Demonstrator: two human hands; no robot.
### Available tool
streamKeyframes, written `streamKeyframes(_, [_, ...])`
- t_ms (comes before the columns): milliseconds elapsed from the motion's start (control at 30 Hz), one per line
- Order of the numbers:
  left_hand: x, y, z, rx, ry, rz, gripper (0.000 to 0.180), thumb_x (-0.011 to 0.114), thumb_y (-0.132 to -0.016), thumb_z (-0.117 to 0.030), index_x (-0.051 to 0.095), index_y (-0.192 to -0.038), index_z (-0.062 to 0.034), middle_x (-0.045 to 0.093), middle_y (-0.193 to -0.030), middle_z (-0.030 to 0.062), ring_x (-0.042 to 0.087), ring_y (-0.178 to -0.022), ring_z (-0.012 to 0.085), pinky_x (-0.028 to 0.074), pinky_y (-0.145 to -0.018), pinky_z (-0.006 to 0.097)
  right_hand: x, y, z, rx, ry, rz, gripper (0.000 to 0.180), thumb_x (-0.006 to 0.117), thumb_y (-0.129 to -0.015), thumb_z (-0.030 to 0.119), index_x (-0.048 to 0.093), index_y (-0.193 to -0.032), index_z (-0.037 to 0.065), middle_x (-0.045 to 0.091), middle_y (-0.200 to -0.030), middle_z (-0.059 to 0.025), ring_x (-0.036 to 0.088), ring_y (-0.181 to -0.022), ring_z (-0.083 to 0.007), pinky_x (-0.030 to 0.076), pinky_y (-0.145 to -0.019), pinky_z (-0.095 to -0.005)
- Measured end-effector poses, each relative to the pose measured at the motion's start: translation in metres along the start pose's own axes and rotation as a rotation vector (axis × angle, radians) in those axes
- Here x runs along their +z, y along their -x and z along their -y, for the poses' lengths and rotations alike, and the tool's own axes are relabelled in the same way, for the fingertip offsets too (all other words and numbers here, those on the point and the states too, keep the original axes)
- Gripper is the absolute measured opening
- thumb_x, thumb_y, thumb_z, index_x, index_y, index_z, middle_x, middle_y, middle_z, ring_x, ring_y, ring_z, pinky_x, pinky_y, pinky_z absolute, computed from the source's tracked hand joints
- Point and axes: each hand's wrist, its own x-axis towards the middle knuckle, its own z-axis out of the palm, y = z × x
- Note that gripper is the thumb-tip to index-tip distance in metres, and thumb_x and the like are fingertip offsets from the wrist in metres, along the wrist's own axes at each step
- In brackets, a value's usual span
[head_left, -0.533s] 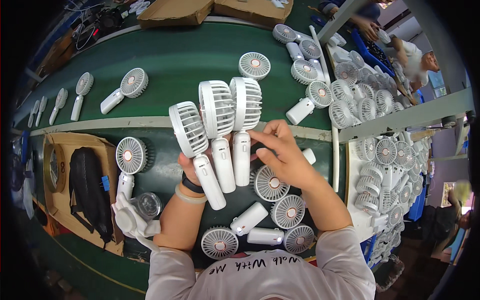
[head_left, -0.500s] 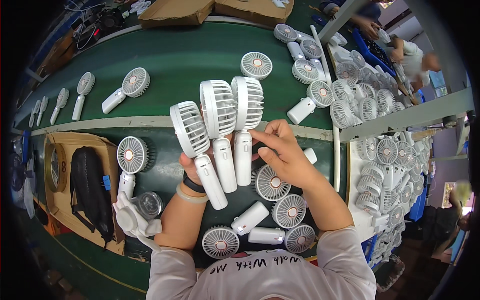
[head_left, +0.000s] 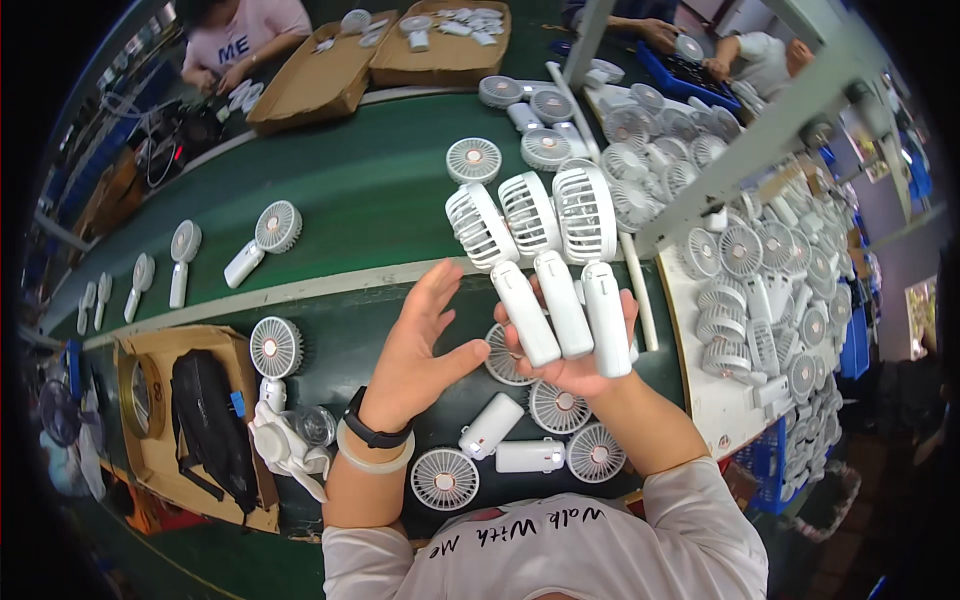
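Lying far left: black bag [head_left: 213, 425], held in a cardboard box [head_left: 155, 470].
Left hand [head_left: 420, 350]: held open, thumb spread.
Three white fans [head_left: 565, 305]: raised above the desk [head_left: 340, 365] side by side, gripped by their handles in the right hand [head_left: 573, 375].

We see smooth white plastic on the three handheld fans [head_left: 567, 305] right of centre — faintly glossy handles [head_left: 525, 315], ribbed grilles [head_left: 589, 215]. The green work surface [head_left: 350, 190] at upper centre looks smooth, dully shiny. At lower left we find matt brown cardboard in the box [head_left: 150, 460] around a cloth-like bag [head_left: 212, 420]; the shirt [head_left: 610, 550] at bottom centre is matt cloth.
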Motion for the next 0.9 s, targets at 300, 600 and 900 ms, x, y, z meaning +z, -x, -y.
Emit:
streamKeyframes(300, [0.051,0.023,0.015,0.062,0.041,0.245,0.099,0.077,-0.070,-0.011,0.012,-0.144,-0.0060,0.026,-0.144,0.0153,0.026,-0.135,0.0277,0.028,-0.105,0.044,0.012,0.042,-0.009,-0.087,0.042,0.122,0.084,0.062,-0.074,0.055,0.036,-0.134,0.003,0.038,-0.134,-0.0251,0.042,-0.121,-0.0419,0.038,-0.098,-0.0550])
streamKeyframes(600, [0.092,0.018,0.006,0.067,-0.005,0.292,0.089,0.072,-0.072,-0.003,0.018,-0.142,-0.0047,0.036,-0.136,0.0125,0.040,-0.125,0.0242,0.036,-0.100,0.042,0.015,0.070,0.002,-0.185,-0.022,0.175,0.083,0.061,-0.075,0.054,0.036,-0.133,0.002,0.040,-0.132,-0.0258,0.042,-0.121,-0.0432,0.039,-0.096,-0.0554])
streamKeyframes(900, [0.111,-0.018,0.018,-0.020,-0.103,0.350,0.057,0.064,-0.081,-0.006,0.039,-0.132,-0.0019,0.042,-0.131,0.0104,0.046,-0.118,0.0216,0.041,-0.095,0.037,0.016,0.119,0.032,-0.290,0.206,0.069,0.086,0.063,-0.073,0.054,0.031,-0.137,0.005,0.036,-0.135,-0.0260,0.043,-0.120,-0.0445,0.043,-0.091,-0.0543])
